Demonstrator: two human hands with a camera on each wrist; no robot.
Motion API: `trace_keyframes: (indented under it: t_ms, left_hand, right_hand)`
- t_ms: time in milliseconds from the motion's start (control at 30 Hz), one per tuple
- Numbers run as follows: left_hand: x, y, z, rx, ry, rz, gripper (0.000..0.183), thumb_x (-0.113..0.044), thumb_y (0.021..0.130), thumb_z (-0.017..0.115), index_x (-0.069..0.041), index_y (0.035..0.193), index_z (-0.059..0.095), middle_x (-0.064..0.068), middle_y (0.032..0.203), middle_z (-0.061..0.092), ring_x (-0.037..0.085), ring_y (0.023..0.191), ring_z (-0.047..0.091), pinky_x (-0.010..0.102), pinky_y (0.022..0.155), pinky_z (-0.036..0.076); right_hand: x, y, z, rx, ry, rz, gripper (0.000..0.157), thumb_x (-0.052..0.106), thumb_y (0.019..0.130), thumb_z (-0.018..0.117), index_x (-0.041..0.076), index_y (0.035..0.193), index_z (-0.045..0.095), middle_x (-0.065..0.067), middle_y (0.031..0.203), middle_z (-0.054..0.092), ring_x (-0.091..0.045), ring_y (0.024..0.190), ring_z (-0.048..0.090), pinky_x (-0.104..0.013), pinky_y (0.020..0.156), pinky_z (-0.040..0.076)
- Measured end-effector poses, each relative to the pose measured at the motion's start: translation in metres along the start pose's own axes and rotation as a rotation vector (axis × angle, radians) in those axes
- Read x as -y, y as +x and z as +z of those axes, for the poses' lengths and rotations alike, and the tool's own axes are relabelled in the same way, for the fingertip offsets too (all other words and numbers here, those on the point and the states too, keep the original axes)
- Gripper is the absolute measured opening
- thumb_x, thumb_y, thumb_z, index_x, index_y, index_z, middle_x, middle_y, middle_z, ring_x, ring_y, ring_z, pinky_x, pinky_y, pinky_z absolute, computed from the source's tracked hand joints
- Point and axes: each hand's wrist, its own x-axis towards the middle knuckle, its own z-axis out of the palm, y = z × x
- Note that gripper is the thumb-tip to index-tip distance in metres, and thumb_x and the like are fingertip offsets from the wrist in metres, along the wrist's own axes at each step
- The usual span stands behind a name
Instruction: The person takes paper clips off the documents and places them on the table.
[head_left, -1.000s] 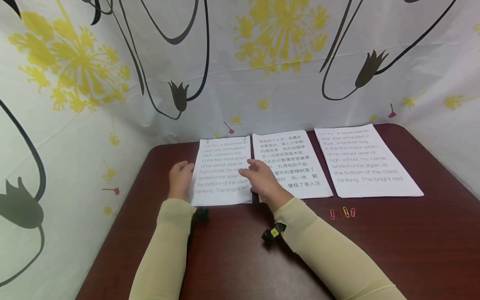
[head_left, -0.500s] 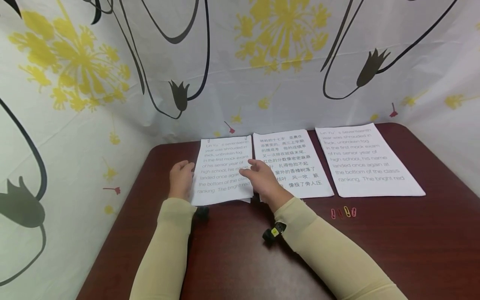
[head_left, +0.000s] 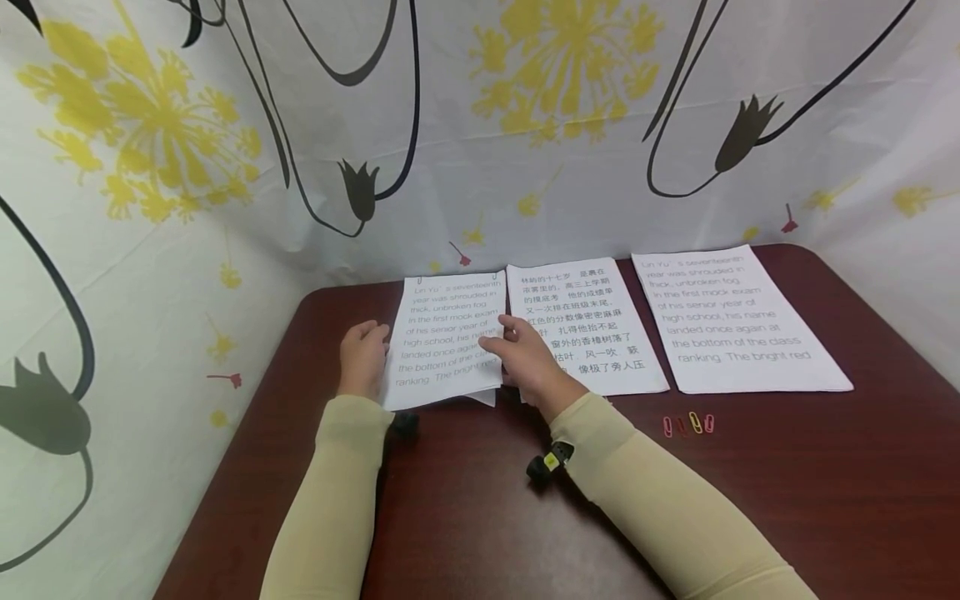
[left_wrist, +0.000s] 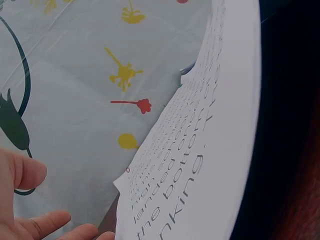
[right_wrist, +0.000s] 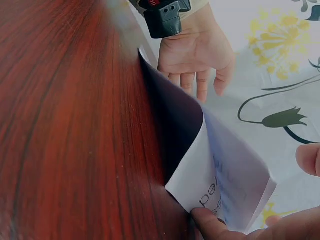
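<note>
The leftmost stack of printed sheets has paper clips at both top corners and bends up between the two hands; a lower sheet's corner sticks out beneath it. At its left edge is the left hand, with straight fingers and the thumb held away from the paper in the left wrist view. The right hand is at the right edge. In the right wrist view, one of its fingers touches the curled sheets, while the thumb stands apart from them. Neither hand grips the paper.
To the right lie a stack of sheets with Chinese text, partly behind the right hand, and another English stack. Several small paper clips lie in front of them on the dark wooden table. A patterned cloth hangs behind.
The front edge of the left stack has lifted and bowed, its right side shifting inward, and a lower sheet's corner now shows. Both hands have stayed nearly in place.
</note>
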Motion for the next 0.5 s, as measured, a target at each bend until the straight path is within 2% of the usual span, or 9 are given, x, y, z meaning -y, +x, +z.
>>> trace_keyframes:
  t_ms: [100,233,400,500]
  left_hand:
    - [0.0002,-0.0003,0.0000,-0.002,0.003,0.007,0.057,-0.036,0.108,0.054,-0.017,0.161,0.041,0.008,0.161,0.046,0.026,0.141,0.053,0.044,0.121,0.042]
    - [0.0007,-0.0003,-0.0002,-0.002,0.000,0.010,0.058,-0.035,0.108,0.054,-0.016,0.161,0.041,0.009,0.162,0.045,0.027,0.142,0.052,0.045,0.122,0.042]
    - [0.0014,0.0005,-0.0007,-0.004,-0.003,0.017,0.057,-0.033,0.108,0.055,-0.015,0.161,0.041,0.010,0.163,0.044,0.028,0.143,0.051,0.045,0.122,0.041]
    - [0.0016,0.0009,-0.0004,-0.008,-0.004,0.016,0.057,-0.032,0.108,0.055,-0.014,0.161,0.042,0.010,0.163,0.045,0.028,0.144,0.051,0.044,0.122,0.041]
  right_hand:
    - [-0.0007,0.0011,-0.0002,0.002,0.015,0.014,0.077,0.023,0.104,0.062,0.009,0.168,0.022,-0.017,0.158,0.046,-0.030,0.120,0.069,-0.039,0.088,0.063]
    - [-0.0010,0.0016,-0.0003,0.010,0.016,0.025,0.077,0.023,0.104,0.063,0.010,0.168,0.022,-0.016,0.145,0.056,-0.029,0.119,0.070,-0.044,0.093,0.062]
    - [-0.0018,0.0025,-0.0001,0.013,0.012,0.027,0.079,0.023,0.104,0.063,0.011,0.168,0.020,-0.017,0.151,0.051,-0.033,0.135,0.060,-0.056,0.108,0.053]
    - [-0.0016,0.0030,0.0007,-0.006,0.013,0.028,0.082,0.022,0.103,0.064,0.012,0.169,0.016,-0.019,0.155,0.047,-0.034,0.136,0.059,-0.056,0.107,0.053]
